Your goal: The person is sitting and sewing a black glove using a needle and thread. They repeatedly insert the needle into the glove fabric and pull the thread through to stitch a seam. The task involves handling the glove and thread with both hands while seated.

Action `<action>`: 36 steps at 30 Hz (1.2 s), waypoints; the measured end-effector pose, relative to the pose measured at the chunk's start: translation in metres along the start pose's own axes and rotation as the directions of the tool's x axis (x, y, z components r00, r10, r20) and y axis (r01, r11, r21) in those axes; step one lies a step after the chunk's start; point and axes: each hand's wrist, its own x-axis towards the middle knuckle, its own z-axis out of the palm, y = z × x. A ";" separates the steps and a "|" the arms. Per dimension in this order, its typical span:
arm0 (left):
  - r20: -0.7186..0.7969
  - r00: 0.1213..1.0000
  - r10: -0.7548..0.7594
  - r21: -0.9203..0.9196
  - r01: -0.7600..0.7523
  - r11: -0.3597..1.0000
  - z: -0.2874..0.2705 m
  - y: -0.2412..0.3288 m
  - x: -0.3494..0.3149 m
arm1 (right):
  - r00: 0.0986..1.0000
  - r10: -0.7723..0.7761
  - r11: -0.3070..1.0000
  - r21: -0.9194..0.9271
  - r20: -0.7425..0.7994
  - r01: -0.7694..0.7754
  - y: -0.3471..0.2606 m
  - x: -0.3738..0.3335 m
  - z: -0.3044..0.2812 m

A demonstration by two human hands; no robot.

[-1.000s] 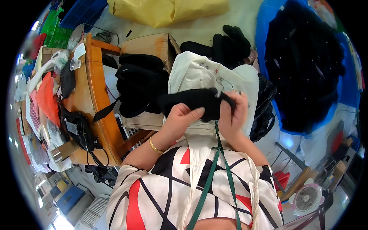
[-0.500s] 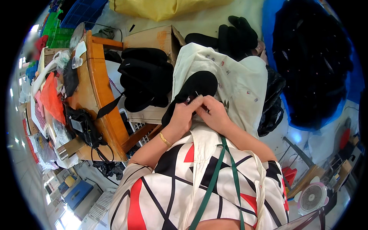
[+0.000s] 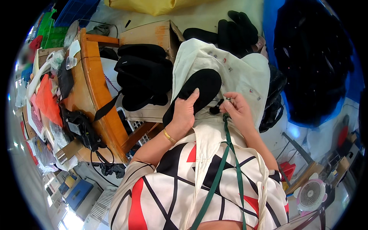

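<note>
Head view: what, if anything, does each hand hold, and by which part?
Left hand: the black sole-shaped piece, by its middle, thumb on top. Right hand: at the green ribbon, its hold unclear.

The head view, from the left of two fisheye cameras worn on the head, looks steeply down, upright. The patterned top fills the lower centre, close to the lens; the left hand and right hand show just beyond it, mid-frame. The wooden table bows at left, and black rounds off the corners.
</note>
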 end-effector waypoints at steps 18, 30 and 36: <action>-0.015 0.999 0.030 0.016 -0.030 0.999 0.002 0.002 -0.003 | 0.982 -0.087 0.851 -0.500 0.170 0.161 -0.022 0.023 0.030; -0.035 0.999 0.021 0.014 -0.021 1.000 0.003 0.002 -0.005 | 0.971 -0.113 0.810 -0.546 0.212 0.213 -0.029 0.025 0.030; -0.042 0.999 0.018 0.012 -0.017 1.000 0.005 0.003 -0.005 | 0.967 -0.129 0.792 -0.564 0.220 0.234 -0.032 0.026 0.031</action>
